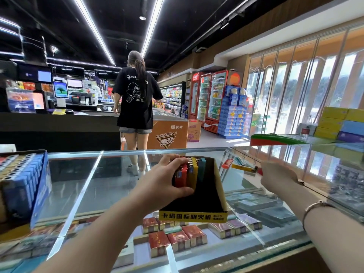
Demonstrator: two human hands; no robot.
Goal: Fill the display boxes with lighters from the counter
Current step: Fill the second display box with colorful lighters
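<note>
Left hand (167, 179) clamped over upright lighters (189, 173), steadying row in black-and-yellow cardboard display box (220, 194) | right hand (276, 174) gripping red lighter (260, 171) beside yellow loose one (241, 168) on glass counter (78, 184)

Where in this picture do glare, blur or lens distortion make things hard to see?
Head view: daylight from the tall windows glares on the right of the glass counter top; the right hand is motion-blurred over loose lighters; the blue display box at the left edge is stretched; the yellow display box is sharp.
</note>
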